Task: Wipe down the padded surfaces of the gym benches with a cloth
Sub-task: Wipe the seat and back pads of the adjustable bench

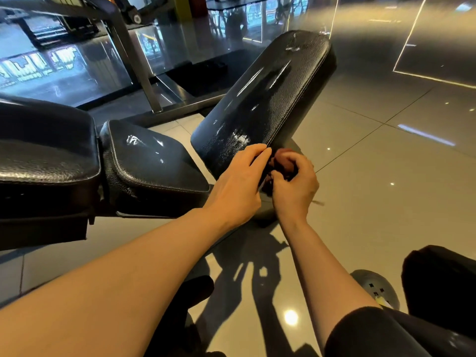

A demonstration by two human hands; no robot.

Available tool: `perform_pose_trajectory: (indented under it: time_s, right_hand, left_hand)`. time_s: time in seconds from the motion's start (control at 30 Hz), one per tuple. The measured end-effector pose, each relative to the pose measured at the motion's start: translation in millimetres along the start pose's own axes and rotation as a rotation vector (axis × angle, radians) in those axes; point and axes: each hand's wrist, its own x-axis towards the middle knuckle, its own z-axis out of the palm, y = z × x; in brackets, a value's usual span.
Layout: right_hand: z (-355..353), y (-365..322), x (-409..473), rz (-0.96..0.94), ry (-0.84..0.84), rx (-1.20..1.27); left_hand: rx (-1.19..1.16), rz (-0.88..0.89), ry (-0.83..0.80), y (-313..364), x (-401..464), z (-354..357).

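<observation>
Fingers (pixel 260 153) of the left hand (pixel 237 184) lie nearly straight along the lower right edge of the long black textured-leather back pad (pixel 265 99), touching its seam, while the right hand (pixel 293 184) curls tight around a bunched dark reddish-brown cloth (pixel 282 161) just beside that same lower corner. The back pad tilts upward, glossy streaks across its face. Left of it sits the smaller black padded seat cushion (pixel 152 163), also shiny in patches, and further left a second black bench pad (pixel 46 150). Glossy grey floor tiles (pixel 386 202) spread beneath everything.
</observation>
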Motion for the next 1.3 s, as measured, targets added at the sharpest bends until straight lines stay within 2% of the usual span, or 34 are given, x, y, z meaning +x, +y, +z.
perform_pose_trajectory:
  time_s: [0.03, 0.1, 0.2, 0.27, 0.53, 0.73, 0.87, 1.03, 1.2, 1.3]
  right_hand:
    - [-2.1, 0.7, 2.3, 0.014, 0.025, 0.0]
    - [-2.8, -5.1, 16.3, -0.088, 0.071, 0.0]
    - [5.4, -13.5, 37.0, -0.254, 0.014, -0.019]
    - [8.6, -11.6, 40.5, -0.277, 0.01, -0.032]
    - [7.2, -2.0, 41.5, -0.205, 0.011, -0.007]
    - [-3.8, 19.1, -0.4, 0.004, -0.111, -0.03]
    - [-2.7, -0.2, -25.0, -0.002, -0.08, 0.021]
    - [1.9, -30.7, -53.3, -0.079, -0.159, 0.068]
    - [8.3, -27.3, -93.5, 0.019, -0.18, 0.062]
    - [14.2, -39.1, -111.2, -0.026, -0.198, 0.085]
  left_hand:
    - [0.013, -0.004, 0.012, 1.9, 4.3, 1.3]
    - [0.022, 0.006, 0.057, 4.7, 12.5, 3.7]
    - [0.031, 0.031, 0.151, 3.2, 20.4, 9.2]
    - [0.036, 0.044, 0.202, 1.8, 22.3, 10.8]
    - [0.039, 0.042, 0.229, 0.6, 23.3, 12.4]
    - [0.1, -0.025, -0.014, 5.3, 6.3, 1.4]
    - [0.175, -0.089, -0.096, -3.4, -23.0, -15.6]
    - [0.249, -0.117, -0.011, -14.1, -67.1, -40.5]
    - [0.339, -0.119, 0.127, -25.2, -108.8, -64.5]
    - [0.4, -0.153, 0.167, -27.2, -129.6, -74.6]
